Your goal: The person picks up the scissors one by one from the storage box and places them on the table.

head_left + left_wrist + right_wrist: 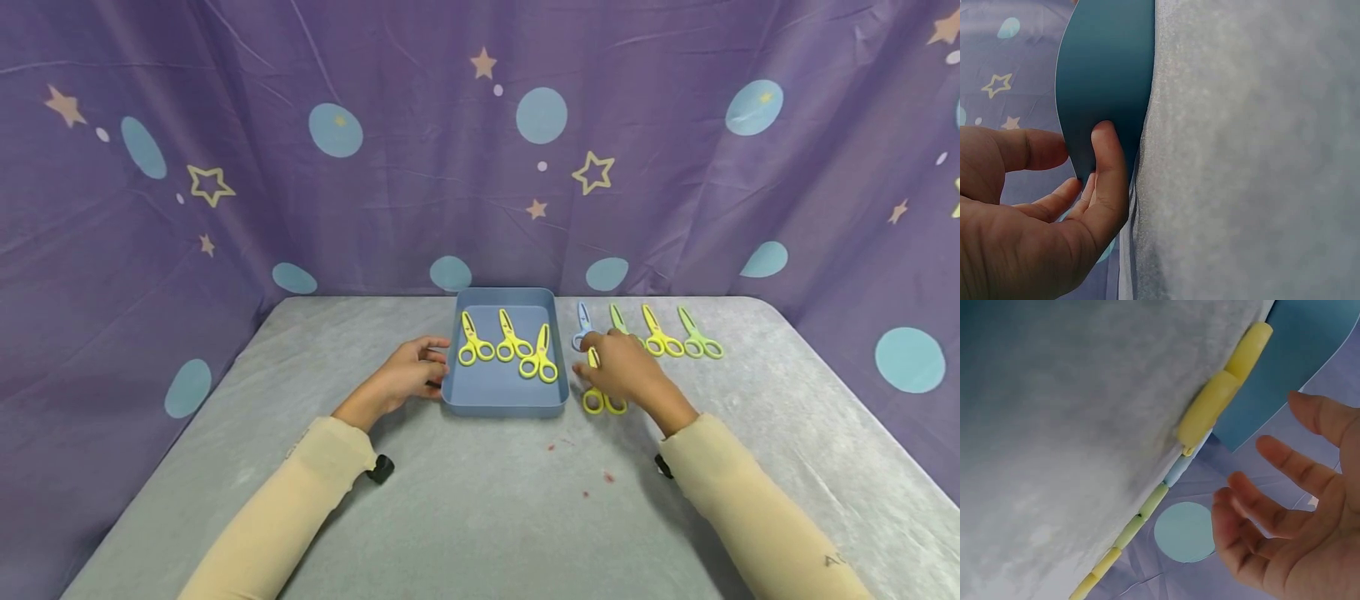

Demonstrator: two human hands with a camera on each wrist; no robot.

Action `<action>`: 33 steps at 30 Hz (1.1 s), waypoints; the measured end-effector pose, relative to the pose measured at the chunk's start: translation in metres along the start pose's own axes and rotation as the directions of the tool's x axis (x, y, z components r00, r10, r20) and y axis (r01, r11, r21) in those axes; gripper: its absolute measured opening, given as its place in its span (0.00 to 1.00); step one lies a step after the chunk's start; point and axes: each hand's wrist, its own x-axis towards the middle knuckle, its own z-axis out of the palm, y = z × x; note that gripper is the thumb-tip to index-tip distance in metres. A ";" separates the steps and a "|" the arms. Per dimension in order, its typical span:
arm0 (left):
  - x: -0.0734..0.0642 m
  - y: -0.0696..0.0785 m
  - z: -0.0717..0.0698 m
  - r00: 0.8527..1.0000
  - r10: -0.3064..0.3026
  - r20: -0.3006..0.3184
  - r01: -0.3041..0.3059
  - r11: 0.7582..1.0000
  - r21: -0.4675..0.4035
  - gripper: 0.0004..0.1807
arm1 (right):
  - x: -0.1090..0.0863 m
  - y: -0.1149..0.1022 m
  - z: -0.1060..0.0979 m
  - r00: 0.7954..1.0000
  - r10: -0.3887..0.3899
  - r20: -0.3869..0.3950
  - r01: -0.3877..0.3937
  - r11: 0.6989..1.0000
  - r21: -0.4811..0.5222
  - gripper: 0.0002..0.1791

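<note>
Three yellow scissors [511, 337] lie in the tray [502, 412], to the right of the left hand [405, 373] and to the left of the right hand [618, 367]. The left hand is loosely open, its fingertips touching the tray's near side from outside; one finger lies against the wall and another meets the rim.

The right hand is open too, fingers spread and slightly bent, with nothing in its hold. It hovers over a fourth yellow pair [1209, 407] on the counter [465, 500], hiding part of it from the head view; the right wrist view shows the fingers apart from those handles.

Beyond the right hand, four more scissors form a row: a blue pair [584, 315] ahead and slightly left of it, a green pair [617, 317] straight ahead and partly covered, then a yellow pair [654, 327] and a second green pair [694, 333] farther to its right. All have blades pointing away from the person.

Small red specks [609, 477] mark the counter on the person's side of the right hand. A purple curtain [420, 208] with stars and blue spots hangs beyond both hands.
</note>
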 end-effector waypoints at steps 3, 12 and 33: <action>0.000 0.000 0.000 1.000 0.001 0.002 -0.001 1.000 -0.001 0.27 | 0.003 -0.004 -0.001 1.000 0.021 -0.020 -0.021 1.000 0.014 0.23; -0.001 0.000 0.000 1.000 -0.003 0.000 0.003 1.000 -0.005 0.28 | 0.021 -0.022 0.000 0.998 0.021 -0.055 -0.020 1.000 0.018 0.23; 0.002 0.000 0.000 1.000 0.001 -0.001 -0.001 1.000 -0.002 0.28 | 0.054 -0.074 0.006 0.999 -0.053 -0.009 0.054 0.998 0.023 0.28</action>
